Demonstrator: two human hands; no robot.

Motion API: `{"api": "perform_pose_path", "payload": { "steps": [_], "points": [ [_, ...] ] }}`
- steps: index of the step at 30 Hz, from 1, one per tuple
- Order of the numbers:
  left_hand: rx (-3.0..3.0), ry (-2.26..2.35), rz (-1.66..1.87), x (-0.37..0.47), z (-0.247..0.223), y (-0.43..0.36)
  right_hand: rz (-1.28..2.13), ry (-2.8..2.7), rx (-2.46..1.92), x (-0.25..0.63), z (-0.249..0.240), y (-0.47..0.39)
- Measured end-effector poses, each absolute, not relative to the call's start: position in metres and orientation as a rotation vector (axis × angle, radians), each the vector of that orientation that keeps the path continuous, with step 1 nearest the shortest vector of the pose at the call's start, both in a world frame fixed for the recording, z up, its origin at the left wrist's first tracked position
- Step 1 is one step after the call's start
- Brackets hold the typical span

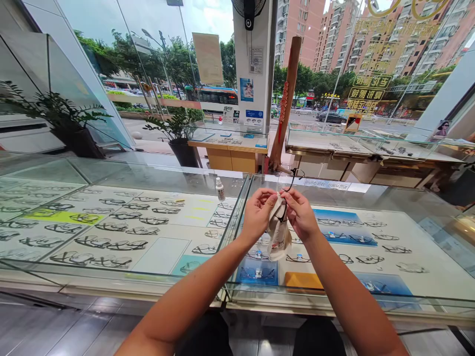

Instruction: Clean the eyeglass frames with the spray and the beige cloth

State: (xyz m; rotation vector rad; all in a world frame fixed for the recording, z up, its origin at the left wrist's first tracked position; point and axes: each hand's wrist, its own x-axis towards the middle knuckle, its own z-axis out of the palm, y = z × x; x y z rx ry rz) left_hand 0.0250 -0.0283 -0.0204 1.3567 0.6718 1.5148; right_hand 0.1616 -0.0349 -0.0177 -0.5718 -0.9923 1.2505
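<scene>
Above the glass display case, my left hand [260, 213] is closed on a pale cloth [279, 237] that hangs down between both hands. My right hand [300, 213] pinches a pair of dark-framed glasses [292, 181], with part of the frame rising above the fingers and another part lying against the cloth. The fingers of both hands nearly meet at the cloth's top. Which part of the glasses lies inside the cloth is hidden by the fingers.
Rows of glasses lie inside the glass display case [148, 274] beneath my arms. A small white spray bottle [220, 190] stands on its top, left of my hands. Farther off are a potted plant [178, 126], a wooden trunk [287, 99] and more display counters.
</scene>
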Motion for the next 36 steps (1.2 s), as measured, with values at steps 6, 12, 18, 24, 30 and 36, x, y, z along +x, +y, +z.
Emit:
{"api": "perform_pose_path", "payload": {
  "steps": [6, 12, 18, 24, 30, 36],
  "points": [
    [1.308, 0.656, 1.435, 0.024, -0.019, -0.032, 1.282, -0.97, -0.578, 0.163, -0.015, -0.036],
    [1.236, 0.668, 1.214, 0.023, -0.019, -0.026, 1.238, -0.999, -0.57, 0.166, -0.018, -0.033],
    [1.429, 0.695, 1.089, 0.017, -0.023, -0.018, 1.216, -0.989, -0.55, 0.168, -0.02, -0.031],
    [1.344, 0.541, 1.017, 0.017, -0.023, -0.017, 1.217, -0.954, -0.578, 0.173, -0.014, -0.032],
    [1.189, 0.513, 0.976, 0.014, -0.018, -0.019, 1.274, -0.968, -0.574, 0.171, -0.013, -0.036],
    [1.225, 0.544, 0.916, 0.013, -0.013, -0.023, 1.257, -0.981, -0.587, 0.168, -0.018, -0.034]
  ]
}}
